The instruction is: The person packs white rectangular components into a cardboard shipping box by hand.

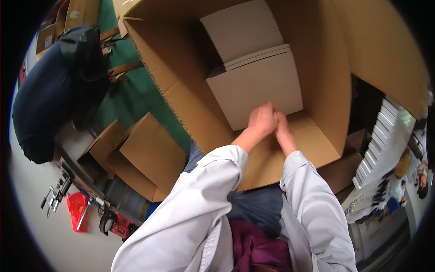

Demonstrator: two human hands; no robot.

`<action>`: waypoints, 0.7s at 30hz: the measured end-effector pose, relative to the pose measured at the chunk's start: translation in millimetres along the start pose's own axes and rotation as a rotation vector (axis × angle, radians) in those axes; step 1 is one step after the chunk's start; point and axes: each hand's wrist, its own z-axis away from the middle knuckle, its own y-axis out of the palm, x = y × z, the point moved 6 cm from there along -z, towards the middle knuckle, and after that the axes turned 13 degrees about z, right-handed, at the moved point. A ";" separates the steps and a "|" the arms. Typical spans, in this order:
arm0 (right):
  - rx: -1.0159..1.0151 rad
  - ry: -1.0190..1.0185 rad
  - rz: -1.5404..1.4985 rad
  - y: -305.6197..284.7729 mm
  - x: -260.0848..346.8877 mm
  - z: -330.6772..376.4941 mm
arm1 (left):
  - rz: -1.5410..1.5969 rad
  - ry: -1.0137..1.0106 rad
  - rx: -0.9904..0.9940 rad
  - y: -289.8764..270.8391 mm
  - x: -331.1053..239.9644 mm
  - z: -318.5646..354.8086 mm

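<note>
- Left arm (190, 199) reaches forward, slanting right.
- Right arm (315, 213) reaches forward, slanting left.
- Both wrists (246, 138) are bare.
- Left hand (262, 119) and right hand (282, 127) meet closely, knuckles up; their fingers (268, 107) are blurred and partly hidden.

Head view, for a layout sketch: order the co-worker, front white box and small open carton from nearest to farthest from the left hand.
1. Front white box: inside the big carton, at the left hand.
2. Small open carton: left of the big carton.
3. Co-worker: far left.

No txt legible; pale lbl (74, 15) on brown ctn (87, 14) too sm. to read.
</note>
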 end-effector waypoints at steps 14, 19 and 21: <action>-0.453 -0.067 -0.379 -134.5 12.9 173.3 | 0.007 0.321 0.000 -25.7 -90.9 71.3; -0.898 -0.017 -0.423 -171.0 -43.3 275.4 | 0.230 0.375 0.162 23.5 -168.5 96.7; -1.069 0.072 -0.438 -183.9 -70.3 312.6 | 0.213 0.396 0.179 30.9 -198.6 96.2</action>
